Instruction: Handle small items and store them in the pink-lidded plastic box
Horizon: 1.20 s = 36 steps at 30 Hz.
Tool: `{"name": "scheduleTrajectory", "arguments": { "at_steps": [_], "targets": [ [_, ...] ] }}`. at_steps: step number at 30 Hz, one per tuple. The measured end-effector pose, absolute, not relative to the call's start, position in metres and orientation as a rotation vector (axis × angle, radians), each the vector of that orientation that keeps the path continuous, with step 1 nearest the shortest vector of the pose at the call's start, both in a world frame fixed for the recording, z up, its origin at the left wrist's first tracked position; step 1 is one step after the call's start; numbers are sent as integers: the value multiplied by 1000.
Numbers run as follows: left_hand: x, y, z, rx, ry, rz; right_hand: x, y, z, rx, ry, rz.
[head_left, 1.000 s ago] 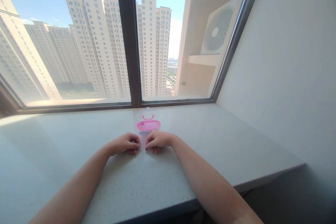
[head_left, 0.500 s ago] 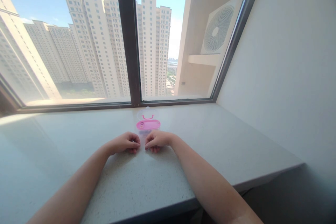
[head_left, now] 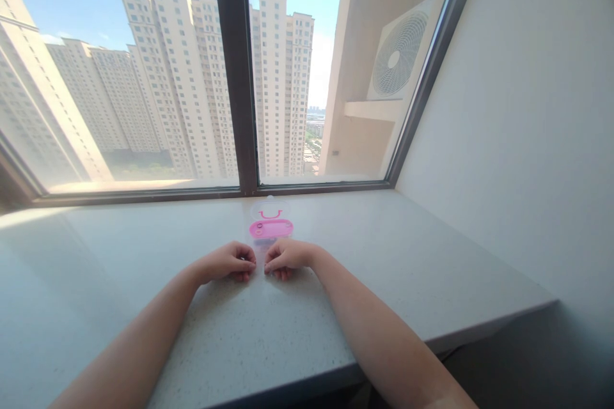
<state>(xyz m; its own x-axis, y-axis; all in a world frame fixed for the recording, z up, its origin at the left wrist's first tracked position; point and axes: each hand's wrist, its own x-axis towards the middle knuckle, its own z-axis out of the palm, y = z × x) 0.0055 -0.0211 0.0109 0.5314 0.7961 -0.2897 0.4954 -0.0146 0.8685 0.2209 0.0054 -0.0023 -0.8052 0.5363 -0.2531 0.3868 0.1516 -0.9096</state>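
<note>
My left hand rests on the pale speckled counter, thumb and fingers pinched together. Facing it across a narrow gap, my right hand is closed in a similar pinch. Whatever either set of fingertips holds is too small to make out. Just beyond the hands lies a small pink case with rounded ends. Its clear lid, with a pink handle, is tipped back towards the window. A small dark ring-like item sits at the left end of the pink tray.
A dark-framed window borders the counter's far side, with tall buildings and an air-conditioner unit outside. A white wall closes off the right. The counter's front edge runs beneath my right forearm.
Both hands keep nearly the same pose. The view has shifted very slightly; the case stays where it was.
</note>
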Motion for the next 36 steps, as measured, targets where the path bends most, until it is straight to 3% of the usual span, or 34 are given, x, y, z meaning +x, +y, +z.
{"name": "scheduleTrajectory", "arguments": {
  "at_steps": [36],
  "targets": [
    [2,-20,8,1647,1073,362,220,10,-9,-849,-2221,1829]
  ]
}}
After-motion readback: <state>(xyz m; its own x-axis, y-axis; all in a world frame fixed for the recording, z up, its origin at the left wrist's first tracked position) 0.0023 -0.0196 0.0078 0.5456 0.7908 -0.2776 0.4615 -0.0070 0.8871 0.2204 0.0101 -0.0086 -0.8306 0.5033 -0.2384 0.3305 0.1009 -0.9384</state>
